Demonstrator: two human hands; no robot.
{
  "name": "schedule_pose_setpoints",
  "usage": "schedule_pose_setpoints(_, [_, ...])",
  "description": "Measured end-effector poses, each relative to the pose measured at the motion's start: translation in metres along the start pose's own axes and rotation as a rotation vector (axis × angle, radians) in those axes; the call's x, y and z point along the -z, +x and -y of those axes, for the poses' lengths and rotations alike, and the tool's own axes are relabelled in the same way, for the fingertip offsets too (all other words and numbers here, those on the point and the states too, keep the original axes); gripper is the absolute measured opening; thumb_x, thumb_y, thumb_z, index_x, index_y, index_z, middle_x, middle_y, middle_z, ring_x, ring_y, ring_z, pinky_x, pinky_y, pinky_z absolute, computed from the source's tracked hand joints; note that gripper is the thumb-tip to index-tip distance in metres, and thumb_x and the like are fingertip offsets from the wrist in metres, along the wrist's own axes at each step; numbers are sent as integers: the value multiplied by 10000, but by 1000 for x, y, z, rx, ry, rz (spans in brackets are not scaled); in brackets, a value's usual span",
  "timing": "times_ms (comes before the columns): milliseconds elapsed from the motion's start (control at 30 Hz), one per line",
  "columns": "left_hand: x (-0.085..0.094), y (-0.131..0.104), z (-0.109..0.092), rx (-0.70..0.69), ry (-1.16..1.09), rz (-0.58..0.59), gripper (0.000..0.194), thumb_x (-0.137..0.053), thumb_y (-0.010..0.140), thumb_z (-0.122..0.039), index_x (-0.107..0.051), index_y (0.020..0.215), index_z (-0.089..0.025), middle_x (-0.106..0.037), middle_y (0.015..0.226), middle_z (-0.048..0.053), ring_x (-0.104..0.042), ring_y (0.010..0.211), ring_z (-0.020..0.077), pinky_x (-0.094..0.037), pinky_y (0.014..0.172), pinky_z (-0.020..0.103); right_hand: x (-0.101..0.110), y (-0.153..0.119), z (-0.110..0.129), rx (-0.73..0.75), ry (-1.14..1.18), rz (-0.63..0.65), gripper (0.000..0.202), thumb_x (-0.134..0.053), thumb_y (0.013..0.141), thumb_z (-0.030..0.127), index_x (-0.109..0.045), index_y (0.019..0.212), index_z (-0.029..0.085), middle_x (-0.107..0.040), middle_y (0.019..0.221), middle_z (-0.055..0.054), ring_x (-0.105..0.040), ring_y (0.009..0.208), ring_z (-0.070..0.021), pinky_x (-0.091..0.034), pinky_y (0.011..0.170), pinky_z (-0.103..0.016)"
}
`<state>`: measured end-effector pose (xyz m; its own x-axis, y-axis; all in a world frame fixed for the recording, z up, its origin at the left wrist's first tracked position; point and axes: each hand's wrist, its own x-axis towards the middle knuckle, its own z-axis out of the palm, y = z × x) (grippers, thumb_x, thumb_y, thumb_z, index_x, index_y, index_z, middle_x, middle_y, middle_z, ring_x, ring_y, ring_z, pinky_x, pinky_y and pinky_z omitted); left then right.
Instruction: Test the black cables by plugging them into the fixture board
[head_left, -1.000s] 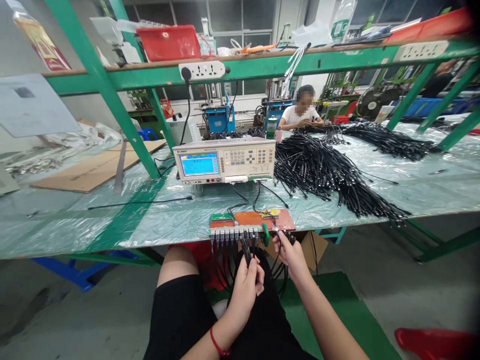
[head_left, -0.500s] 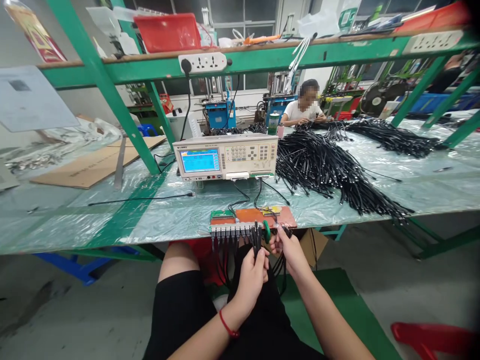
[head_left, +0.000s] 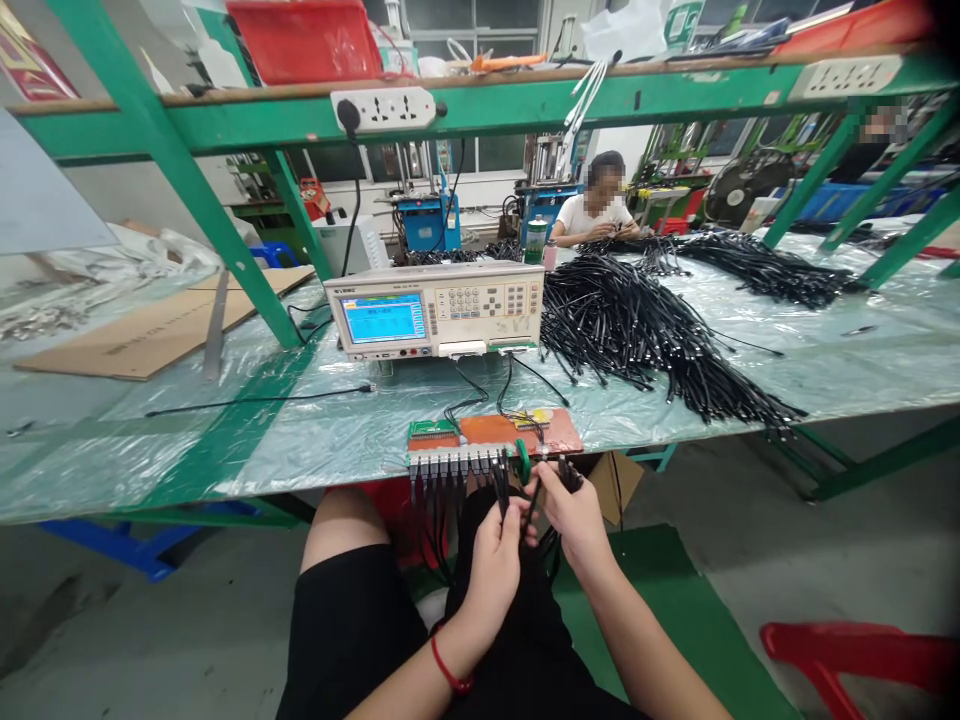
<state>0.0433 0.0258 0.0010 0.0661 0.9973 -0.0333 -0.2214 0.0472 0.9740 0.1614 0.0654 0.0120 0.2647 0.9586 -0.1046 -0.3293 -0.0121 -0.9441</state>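
Note:
My left hand (head_left: 495,552) is closed around a few black cables (head_left: 501,485), just below the right end of a row of connector sockets (head_left: 450,462). Beside it, my right hand (head_left: 576,512) grips black cables too, its fingertips near the green ring-shaped part (head_left: 523,463). Several more cables hang down from the sockets, plugged in along the row. The row sits on the front edge of an orange test board (head_left: 486,430) at the table's edge. Thin wires lead from the board to a bench tester (head_left: 439,312) with a lit blue screen.
A large heap of black cables (head_left: 637,325) lies right of the tester. One single cable (head_left: 255,400) is on the table to the left, near flat cardboard (head_left: 142,335). A green shelf beam (head_left: 510,112) crosses above. A co-worker (head_left: 596,210) sits across the table.
My right hand has shifted toward my left hand and the green part, fingers now closer to the sockets. The text on the tester's screen has changed. The whole view has moved slightly.

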Motion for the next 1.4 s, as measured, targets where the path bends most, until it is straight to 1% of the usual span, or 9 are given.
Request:
schedule_pose_setpoints(67, [3,1,-1,-33,-5,-61,448,-530,950,-593,-640,996,-161,-674,858,64,-631,796,161,-512,760,285,6,4,-1,7,11,-34,537,-786,721,649,-644,833,143,-527,535,16,-288,367,-52,-190,335,-186])
schedule_pose_setpoints(133, [5,1,1,-7,-38,-75,462,-506,949,-620,-609,988,-171,-596,681,3,-586,647,137,-496,663,268,12,9,-3,33,-10,-88,541,-802,701,649,-629,800,146,-430,478,52,-279,378,-56,-168,343,-182])
schedule_pose_setpoints(200, [5,0,4,52,-100,-49,485,-522,919,-664,-571,955,-184,-410,548,-79,-409,459,91,-387,495,228,15,15,-6,53,-44,-118,556,-819,672,653,-627,777,142,-404,475,57,-290,394,-63,-169,349,-185])
schedule_pose_setpoints(267, [4,-1,8,102,-171,-13,506,-561,881,-692,-552,937,-189,-281,554,-111,-253,424,62,-269,434,206,16,18,-10,53,-73,-109,562,-818,662,661,-620,758,144,-409,478,51,-296,404,-69,-175,352,-193])
schedule_pose_setpoints(300, [3,-2,10,116,-199,3,507,-574,875,-689,-553,942,-187,-267,578,-108,-230,441,58,-249,438,201,15,19,-11,53,-84,-102,561,-812,665,665,-611,747,147,-410,479,49,-298,407,-72,-178,354,-196])
schedule_pose_setpoints(500, [1,-5,10,93,-248,67,463,-581,907,-627,-558,1011,-177,-374,659,-71,-310,507,62,-299,491,207,13,22,-18,96,-95,-122,538,-801,695,651,-585,730,159,-413,489,49,-327,439,-85,-215,386,-206])
schedule_pose_setpoints(733, [-1,-3,12,72,-204,54,464,-559,911,-647,-455,1035,-211,-402,629,-89,-298,480,62,-285,454,185,11,20,-16,104,-81,-119,515,-802,697,636,-582,740,172,-413,491,53,-344,446,-99,-237,405,-221])
schedule_pose_setpoints(1133, [0,-2,9,100,-181,108,461,-556,910,-645,-322,910,-249,-503,558,-121,-187,367,26,-159,370,153,9,17,-16,72,-30,-116,528,-823,682,634,-577,774,175,-387,495,71,-301,435,-83,-203,398,-216])
schedule_pose_setpoints(1400, [0,0,10,109,-186,142,495,-585,899,-631,-260,847,-261,-556,565,-112,-278,318,23,-238,335,140,10,18,-17,99,-46,-122,514,-810,710,626,-584,783,171,-395,496,69,-316,447,-89,-223,414,-219])
